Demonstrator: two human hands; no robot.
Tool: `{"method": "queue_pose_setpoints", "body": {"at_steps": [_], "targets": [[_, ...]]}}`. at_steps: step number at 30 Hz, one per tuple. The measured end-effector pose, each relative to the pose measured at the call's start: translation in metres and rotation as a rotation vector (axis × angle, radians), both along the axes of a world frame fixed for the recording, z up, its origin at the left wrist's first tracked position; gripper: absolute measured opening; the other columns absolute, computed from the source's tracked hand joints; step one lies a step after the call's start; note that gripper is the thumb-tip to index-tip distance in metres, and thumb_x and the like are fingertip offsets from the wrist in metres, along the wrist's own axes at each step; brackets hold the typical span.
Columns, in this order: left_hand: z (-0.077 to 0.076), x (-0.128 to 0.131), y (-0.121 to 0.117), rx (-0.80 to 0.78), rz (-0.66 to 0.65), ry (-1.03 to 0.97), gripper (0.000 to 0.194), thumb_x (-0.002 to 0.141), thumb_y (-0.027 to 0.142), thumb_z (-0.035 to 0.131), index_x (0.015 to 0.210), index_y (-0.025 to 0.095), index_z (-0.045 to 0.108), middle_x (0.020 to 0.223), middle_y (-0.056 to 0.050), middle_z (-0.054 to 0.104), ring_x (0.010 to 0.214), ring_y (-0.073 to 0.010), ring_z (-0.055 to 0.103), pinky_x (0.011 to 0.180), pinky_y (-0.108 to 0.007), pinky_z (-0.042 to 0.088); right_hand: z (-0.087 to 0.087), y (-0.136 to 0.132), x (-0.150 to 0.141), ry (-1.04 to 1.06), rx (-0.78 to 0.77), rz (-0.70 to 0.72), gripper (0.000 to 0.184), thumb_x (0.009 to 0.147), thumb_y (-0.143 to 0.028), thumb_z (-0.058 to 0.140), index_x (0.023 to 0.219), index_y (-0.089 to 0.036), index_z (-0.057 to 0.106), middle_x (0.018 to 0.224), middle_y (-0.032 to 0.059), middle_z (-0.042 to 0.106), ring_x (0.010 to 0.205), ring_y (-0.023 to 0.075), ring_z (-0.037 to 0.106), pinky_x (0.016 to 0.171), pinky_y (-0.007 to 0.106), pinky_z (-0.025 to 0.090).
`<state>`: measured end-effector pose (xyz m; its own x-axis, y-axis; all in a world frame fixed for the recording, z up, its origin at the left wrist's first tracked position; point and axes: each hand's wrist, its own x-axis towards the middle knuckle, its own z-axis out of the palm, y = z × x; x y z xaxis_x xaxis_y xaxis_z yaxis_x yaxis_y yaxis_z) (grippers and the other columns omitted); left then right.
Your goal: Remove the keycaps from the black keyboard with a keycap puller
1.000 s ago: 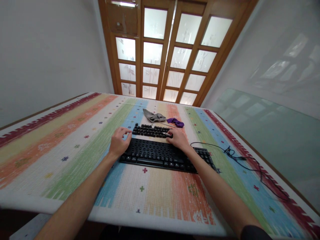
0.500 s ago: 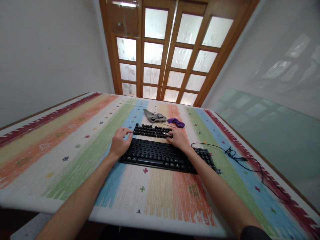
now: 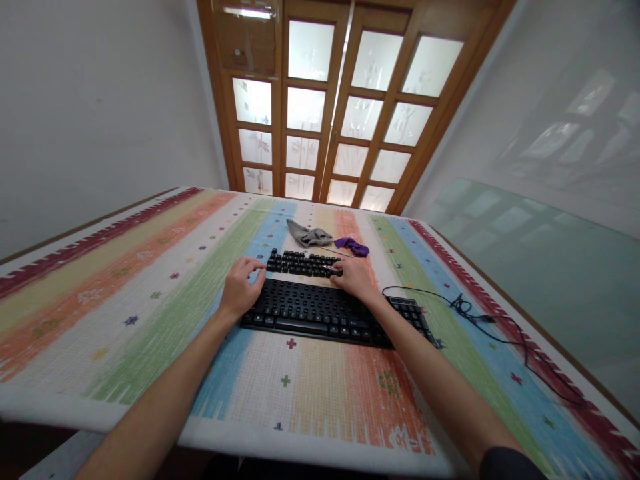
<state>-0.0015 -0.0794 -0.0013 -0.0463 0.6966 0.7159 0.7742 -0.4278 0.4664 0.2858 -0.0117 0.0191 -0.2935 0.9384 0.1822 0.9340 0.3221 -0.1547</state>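
Note:
A black keyboard lies across the tablecloth, its upper rows showing small bare key posts and its front row still capped. Behind it, loose black keycaps stand in rows. My left hand rests at the left end of these rows, fingers stretched forward and thumb apart, the fingertips beside the end keycaps. At the right end, my right hand pinches a small shiny metal tool, which looks like tweezers; its tip is over the keycaps. My right forearm passes over the keyboard's right part and hides some of it.
Beyond the keycaps lie a grey cloth and a purple cloth, with a thin rod in front. A black cable runs coiled to the right. The striped tablecloth covers the table; wooden glazed doors stand behind.
My right hand has shifted slightly left along the keycaps with the metal tool. My left hand stays in nearly the same place.

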Motion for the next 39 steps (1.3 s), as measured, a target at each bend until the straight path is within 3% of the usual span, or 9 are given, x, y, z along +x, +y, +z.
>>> {"method": "queue_pose_setpoints", "body": {"at_steps": [11,24,27,32,39], "targets": [[0.001,0.000,-0.001,-0.009,-0.004,0.002,0.013,0.088,0.022,0.055,0.085,0.020,0.067,0.087,-0.005,0.066,0.081,-0.0192,0.061,0.070,-0.031,0.051,0.000,0.002,-0.006,-0.035,-0.011,-0.003,0.019,0.077,-0.021,0.062,0.088,-0.018,0.077,0.098,0.0113,0.074,0.091,0.0245,0.066,0.066,0.026,0.042],[0.002,0.000,-0.001,0.001,-0.018,0.015,0.013,0.089,0.023,0.054,0.084,0.020,0.066,0.087,-0.005,0.066,0.083,-0.0199,0.061,0.071,-0.032,0.051,0.000,0.001,-0.003,0.021,0.002,0.029,0.018,0.077,-0.021,0.066,0.091,-0.018,0.077,0.098,0.0086,0.074,0.092,0.0228,0.066,0.073,0.025,0.044],[0.002,0.001,-0.001,0.007,-0.027,0.024,0.014,0.089,0.022,0.053,0.084,0.019,0.066,0.087,-0.006,0.066,0.084,-0.0203,0.061,0.072,-0.032,0.051,0.004,0.000,0.004,0.041,0.022,0.035,0.022,0.076,-0.020,0.067,0.096,-0.017,0.076,0.098,0.0083,0.074,0.092,0.0227,0.065,0.075,0.026,0.044],[0.000,0.001,-0.001,0.016,-0.027,0.036,0.014,0.089,0.022,0.053,0.084,0.019,0.066,0.088,-0.006,0.066,0.086,-0.0206,0.062,0.073,-0.032,0.052,0.011,-0.001,0.027,0.058,0.037,0.007,0.016,0.073,-0.022,0.069,0.087,-0.016,0.074,0.094,0.0087,0.073,0.089,0.0234,0.064,0.071,0.026,0.043],[-0.001,-0.001,0.000,0.003,-0.026,0.045,0.015,0.089,0.023,0.053,0.084,0.019,0.066,0.089,-0.006,0.066,0.087,-0.0208,0.062,0.074,-0.033,0.052,0.001,-0.001,0.059,0.087,0.001,-0.067,0.014,0.071,-0.021,0.070,0.084,-0.018,0.073,0.087,0.0047,0.075,0.083,0.0215,0.066,0.065,0.024,0.041]]}}
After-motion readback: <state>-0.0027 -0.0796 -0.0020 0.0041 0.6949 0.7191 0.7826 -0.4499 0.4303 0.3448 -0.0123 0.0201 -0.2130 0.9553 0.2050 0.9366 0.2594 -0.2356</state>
